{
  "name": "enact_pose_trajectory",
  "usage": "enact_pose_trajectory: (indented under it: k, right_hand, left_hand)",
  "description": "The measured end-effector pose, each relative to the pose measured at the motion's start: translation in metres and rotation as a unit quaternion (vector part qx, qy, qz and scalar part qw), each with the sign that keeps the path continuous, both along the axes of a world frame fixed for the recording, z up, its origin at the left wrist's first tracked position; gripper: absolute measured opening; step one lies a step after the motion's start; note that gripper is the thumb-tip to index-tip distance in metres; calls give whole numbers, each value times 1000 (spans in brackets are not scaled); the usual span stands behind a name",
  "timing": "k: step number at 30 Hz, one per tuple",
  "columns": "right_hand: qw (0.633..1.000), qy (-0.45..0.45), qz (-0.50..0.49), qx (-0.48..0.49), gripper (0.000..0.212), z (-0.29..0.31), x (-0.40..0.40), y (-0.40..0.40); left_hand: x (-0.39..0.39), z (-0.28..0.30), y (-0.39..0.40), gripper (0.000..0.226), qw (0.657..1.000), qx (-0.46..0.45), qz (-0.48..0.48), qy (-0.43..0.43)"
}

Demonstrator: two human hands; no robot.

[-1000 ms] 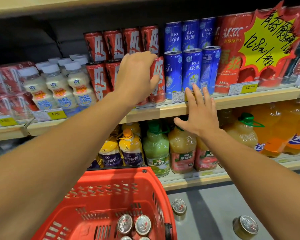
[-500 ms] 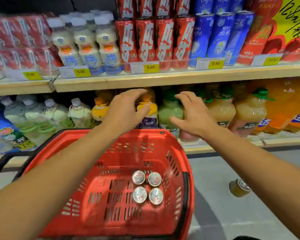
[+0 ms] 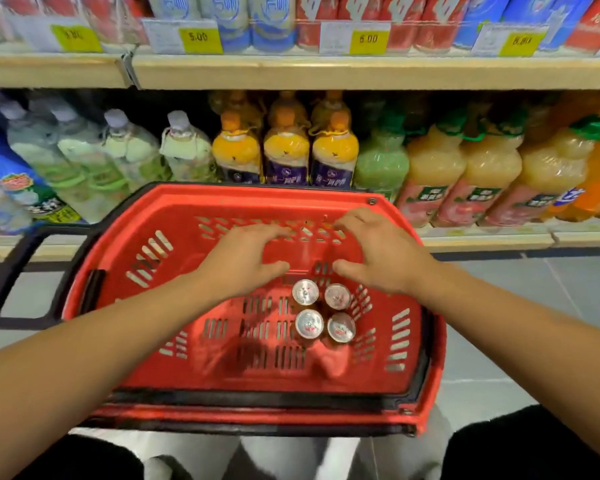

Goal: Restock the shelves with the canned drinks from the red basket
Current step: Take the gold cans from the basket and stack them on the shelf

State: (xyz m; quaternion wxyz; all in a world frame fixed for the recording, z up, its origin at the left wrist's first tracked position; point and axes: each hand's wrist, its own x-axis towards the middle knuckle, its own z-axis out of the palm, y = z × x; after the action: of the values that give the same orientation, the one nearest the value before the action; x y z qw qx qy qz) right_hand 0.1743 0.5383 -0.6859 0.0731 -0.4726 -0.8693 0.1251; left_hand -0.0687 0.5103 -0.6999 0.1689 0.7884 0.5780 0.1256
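The red basket point(image 3: 146, 258) sits on the floor in front of me, below the shelves. Several silver-topped cans point(image 3: 323, 315) stand upright in a tight cluster right of the basket's middle. My left hand point(image 3: 246, 261) hovers inside the basket just up and left of the cans, fingers spread, holding nothing. My right hand point(image 3: 378, 252) hovers just up and right of the cans, also open and empty. Red cans point(image 3: 413, 19) stand on the upper shelf at the top edge, behind a price strip.
A wooden shelf edge point(image 3: 326, 72) with yellow price tags runs across the top. The lower shelf holds large juice bottles point(image 3: 489, 174) and clear drink bottles point(image 3: 125, 157). The basket's black handle point(image 3: 11, 271) lies out to the left on the grey floor.
Both hands have come down from the upper shelf, past the lower shelf, into the basket above the cans. The view has tilted down.
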Motion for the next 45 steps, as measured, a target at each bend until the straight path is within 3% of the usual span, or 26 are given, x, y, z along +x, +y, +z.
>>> enact_pose_trajectory:
  k: [7,16,23,33,39,45]
  right_hand:
    - [988,-97,-50,-112,61,-61,-17,6]
    - [960,-123,-139,-210,52,-123,-38,13]
    - [937,-125,-215,-246,54,-167,-38,12]
    - [938,-130,-251,-203,57,-193,-44,11]
    - [934,-149,-261,-195,55,-197,-50,15]
    - [942,-103,-259,-188,57,-167,-46,13]
  left_hand:
    - [-10,-73,18,67,993,-109,-37,32]
    - [0,-152,34,56,987,-141,-71,-39]
    - [6,-196,44,75,985,-153,-54,-52]
    - [11,-224,52,86,977,-183,-67,-85]
    - [14,-224,55,73,971,-204,-68,-101]
    - [-7,-198,38,73,975,-175,-9,-133]
